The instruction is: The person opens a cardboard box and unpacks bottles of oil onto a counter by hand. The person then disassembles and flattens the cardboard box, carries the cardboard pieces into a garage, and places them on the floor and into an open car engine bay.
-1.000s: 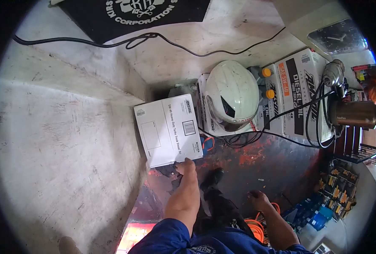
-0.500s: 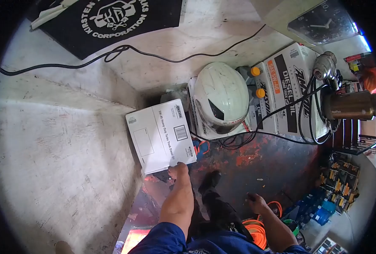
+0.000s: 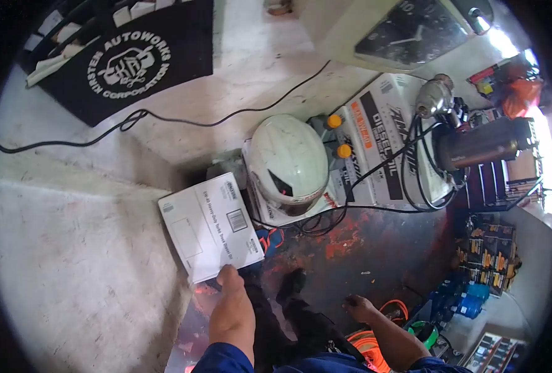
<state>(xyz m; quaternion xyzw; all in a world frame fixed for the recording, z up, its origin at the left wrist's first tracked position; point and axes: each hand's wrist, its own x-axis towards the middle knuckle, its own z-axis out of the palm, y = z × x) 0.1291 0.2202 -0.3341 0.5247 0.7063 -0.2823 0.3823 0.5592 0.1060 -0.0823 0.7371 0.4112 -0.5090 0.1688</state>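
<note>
A white cardboard box (image 3: 211, 227) with printed text and a barcode stands beside the pale wall. My left hand (image 3: 229, 277) is closed on the box's near edge, its thumb on the top face and its other fingers hidden. Out to the right, away from the box, my right hand (image 3: 358, 308) hangs over the dark floor. Its fingers are curled and partly dark, and I cannot make out whether anything is in them. Behind the box to the right, a white helmet (image 3: 288, 161) rests on another carton.
Two bottles with orange caps (image 3: 343, 151) and a large oil carton (image 3: 381, 137) stand right of the helmet. A black cable (image 3: 375, 171) runs across them. Beyond are a brown tumbler (image 3: 481, 146), an orange hose (image 3: 368, 348), blue containers (image 3: 472, 301) and a red-stained floor (image 3: 344, 236).
The view has turned, so the box and helmet appear lower and further left, and more of the black banner shows. My left hand has stayed at the box's near edge.
</note>
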